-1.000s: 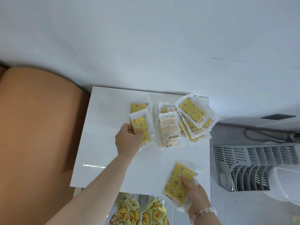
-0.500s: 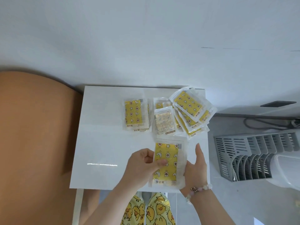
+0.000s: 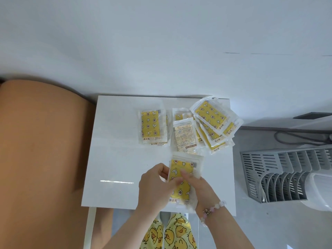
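held packet (image 3: 181, 166): kept above the near edge of the table (image 3: 116, 159), printed yellow side up, lower end roughly at the table rim.
left hand (image 3: 154, 186): left long edge pinched, thumb laid over the front.
right hand (image 3: 201, 187): right side and lower corner gripped, one finger stretched across the print.
long axis: pointed away from the body, near parallel to the neat stack (image 3: 152, 126).
target bearing: if sorting is assumed, the neat stack is found ahead and left of the hands, with the left hand judged nearer.
path: bare table is seen between the hands and the stack, so no obstacle is expected on a forward-left slide.
neighbours: a face-down packet (image 3: 185, 135) lies straight ahead and a loose pile (image 3: 212, 119) ahead-right, both to be skirted.
edges: the pile already overhangs the right rim, and little margin is left at the near rim.
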The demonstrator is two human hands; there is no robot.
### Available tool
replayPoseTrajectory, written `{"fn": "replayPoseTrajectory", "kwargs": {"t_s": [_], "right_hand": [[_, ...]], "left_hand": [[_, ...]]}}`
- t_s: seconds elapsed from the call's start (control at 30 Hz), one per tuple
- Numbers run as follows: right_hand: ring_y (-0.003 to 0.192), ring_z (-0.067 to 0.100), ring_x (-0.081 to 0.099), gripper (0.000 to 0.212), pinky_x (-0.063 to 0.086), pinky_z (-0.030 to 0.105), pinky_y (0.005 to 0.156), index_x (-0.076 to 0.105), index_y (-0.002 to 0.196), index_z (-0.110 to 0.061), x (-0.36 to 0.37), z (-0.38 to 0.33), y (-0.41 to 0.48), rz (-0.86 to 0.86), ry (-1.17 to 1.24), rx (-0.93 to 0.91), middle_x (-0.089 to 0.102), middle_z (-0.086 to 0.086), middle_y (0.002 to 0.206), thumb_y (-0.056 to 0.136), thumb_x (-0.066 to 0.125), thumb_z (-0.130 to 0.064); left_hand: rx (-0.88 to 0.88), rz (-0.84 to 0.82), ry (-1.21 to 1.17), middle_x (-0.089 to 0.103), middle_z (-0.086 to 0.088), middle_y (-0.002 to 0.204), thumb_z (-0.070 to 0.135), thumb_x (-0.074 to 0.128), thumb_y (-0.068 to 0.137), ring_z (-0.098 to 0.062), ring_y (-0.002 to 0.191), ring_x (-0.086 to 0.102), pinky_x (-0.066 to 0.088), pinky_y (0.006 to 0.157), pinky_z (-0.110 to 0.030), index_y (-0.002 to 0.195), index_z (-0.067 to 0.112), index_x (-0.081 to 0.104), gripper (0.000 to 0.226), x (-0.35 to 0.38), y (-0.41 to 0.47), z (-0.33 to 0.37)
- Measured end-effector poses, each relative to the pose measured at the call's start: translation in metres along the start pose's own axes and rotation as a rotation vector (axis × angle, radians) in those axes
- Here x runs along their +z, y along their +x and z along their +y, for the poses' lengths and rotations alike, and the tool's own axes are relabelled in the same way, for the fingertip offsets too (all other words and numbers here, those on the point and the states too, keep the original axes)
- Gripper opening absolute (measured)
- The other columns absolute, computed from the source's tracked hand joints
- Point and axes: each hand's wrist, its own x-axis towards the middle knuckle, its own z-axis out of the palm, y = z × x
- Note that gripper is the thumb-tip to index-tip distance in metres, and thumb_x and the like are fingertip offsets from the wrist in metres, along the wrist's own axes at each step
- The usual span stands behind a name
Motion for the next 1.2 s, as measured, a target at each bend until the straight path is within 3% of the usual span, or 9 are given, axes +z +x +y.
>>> {"fn": "replayPoseTrajectory", "kwargs": {"t_s": [0.17, 0.3, 0.4, 0.53, 0.67, 0.73, 0.83, 1.0, 1.2], "right_hand": [[0.094, 0.03, 0.069, 0.042, 0.053, 0.043, 0.088, 0.072, 0.1, -0.013, 0.005, 0.003, 0.0, 0.154, -0.092, -0.044, 0.074, 0.01, 0.095, 0.062, 0.084, -0.029], [0.076, 0.028, 0.07, 0.015, 0.056, 0.034, 0.064, 0.068, 0.092, -0.007, 0.005, 0.004, -0.005, 0.245, -0.063, 0.009, 0.074, 0.011, 0.084, 0.078, 0.072, -0.01], [0.065, 0.027, 0.071, 0.017, 0.056, 0.031, 0.051, 0.066, 0.094, -0.003, 0.004, 0.007, -0.008, 0.26, 0.004, 0.065, 0.074, 0.015, 0.081, 0.078, 0.071, -0.005], [0.066, 0.027, 0.07, 0.017, 0.057, 0.033, 0.052, 0.066, 0.095, -0.003, -0.004, 0.012, -0.005, 0.309, 0.023, 0.083, 0.073, 0.014, 0.081, 0.08, 0.071, -0.008], [0.079, 0.028, 0.068, 0.022, 0.057, 0.036, 0.062, 0.064, 0.1, -0.005, -0.012, 0.01, 0.006, 0.357, -0.007, 0.094, 0.071, 0.014, 0.093, 0.081, 0.07, -0.014], [0.08, 0.029, 0.067, 0.02, 0.055, 0.031, 0.051, 0.064, 0.099, -0.005, -0.013, 0.007, 0.01, 0.352, -0.007, 0.105, 0.07, 0.014, 0.094, 0.082, 0.07, -0.014], [0.075, 0.028, 0.065, 0.015, 0.045, 0.019, 0.033, 0.064, 0.095, -0.006, -0.01, 0.005, 0.012, 0.331, -0.003, 0.109, 0.07, 0.013, 0.091, 0.084, 0.068, -0.015], [0.081, 0.028, 0.069, 0.021, 0.056, 0.038, 0.068, 0.065, 0.099, -0.006, -0.013, 0.001, 0.011, 0.352, -0.041, 0.103, 0.072, 0.013, 0.091, 0.081, 0.072, -0.015], [0.079, 0.029, 0.069, 0.022, 0.057, 0.035, 0.063, 0.065, 0.1, -0.005, -0.016, -0.007, 0.008, 0.354, -0.058, 0.098, 0.072, 0.014, 0.093, 0.082, 0.071, -0.014]], "left_hand": [[0.095, 0.039, 0.361, 0.049, 0.011, 0.077, 0.047, 0.066, 0.077, -0.005, 0.07, 0.048, 0.031, 0.053, -0.014, 0.071, 0.028, 0.05, 0.026, -0.001, -0.002, 0.011], [0.117, -0.024, 0.576, 0.048, 0.011, 0.076, 0.049, 0.064, 0.073, -0.008, 0.071, 0.048, 0.03, 0.052, -0.015, 0.068, 0.027, 0.045, 0.029, -0.004, 0.007, 0.016], [0.167, -0.191, 0.669, 0.046, 0.011, 0.074, 0.052, 0.067, 0.07, -0.008, 0.07, 0.046, 0.03, 0.053, -0.017, 0.066, 0.025, 0.042, 0.037, -0.008, 0.017, 0.016], [0.001, -0.56, 0.411, 0.059, 0.008, 0.083, 0.049, 0.081, 0.064, -0.006, 0.073, 0.053, 0.041, 0.062, -0.016, 0.081, 0.024, 0.059, 0.037, -0.026, 0.045, 0.017], [-0.007, 0.058, 0.219, 0.06, -0.001, 0.112, 0.038, 0.074, 0.077, -0.017, 0.101, 0.057, 0.044, 0.081, -0.025, 0.115, 0.014, 0.058, 0.048, -0.037, 0.098, 0.019], [-0.075, 0.266, 0.193, 0.05, -0.008, 0.127, 0.04, 0.072, 0.078, -0.024, 0.118, 0.049, 0.04, 0.094, -0.034, 0.129, 0.009, 0.046, 0.065, -0.038, 0.12, 0.022], [-0.229, 0.267, 0.163, 0.043, -0.009, 0.134, 0.047, 0.074, 0.074, -0.027, 0.125, 0.043, 0.041, 0.096, -0.039, 0.135, 0.006, 0.037, 0.082, -0.03, 0.141, 0.027], [-0.25, 0.331, 0.293, 0.043, -0.009, 0.13, 0.042, 0.079, 0.07, -0.027, 0.123, 0.042, 0.04, 0.093, -0.041, 0.128, 0.007, 0.04, 0.078, -0.016, 0.145, 0.027], [-0.221, 0.299, 0.238, 0.048, -0.008, 0.128, 0.036, 0.08, 0.071, -0.028, 0.12, 0.047, 0.04, 0.093, -0.041, 0.127, 0.007, 0.038, 0.076, -0.016, 0.148, 0.025]]}}
